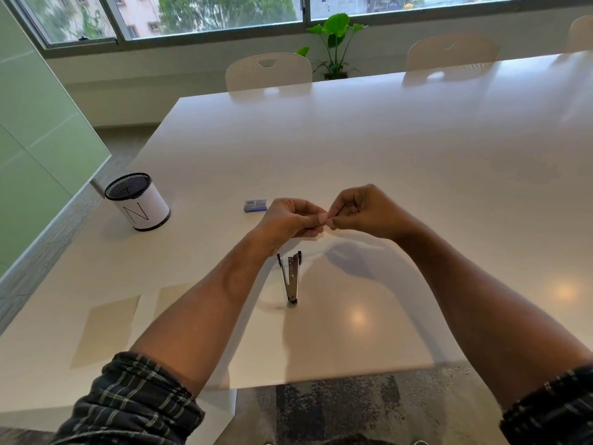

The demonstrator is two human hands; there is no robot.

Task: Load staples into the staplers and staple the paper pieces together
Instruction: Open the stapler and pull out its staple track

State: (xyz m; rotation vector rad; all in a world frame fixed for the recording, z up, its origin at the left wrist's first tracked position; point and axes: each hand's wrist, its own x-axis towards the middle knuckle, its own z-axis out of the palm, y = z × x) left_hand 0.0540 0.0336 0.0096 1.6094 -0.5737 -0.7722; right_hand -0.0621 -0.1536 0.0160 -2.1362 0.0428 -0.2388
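A small metal stapler (291, 277) lies swung open on the white table (385, 162), just nearer me than my hands. My left hand (290, 218) and my right hand (361, 208) meet above the table, fingertips pinched together on something tiny that I cannot make out, probably a strip of staples. A blue staple box (255, 206) sits just left of my left hand. Two pale paper pieces (107, 330) (173, 298) lie flat at the near left, the second partly under my left forearm.
A black mesh cup (138, 202) wrapped in white paper marked "N" stands at the left near the table edge. White chairs (269, 70) line the far side. The table's near edge runs beneath my forearms.
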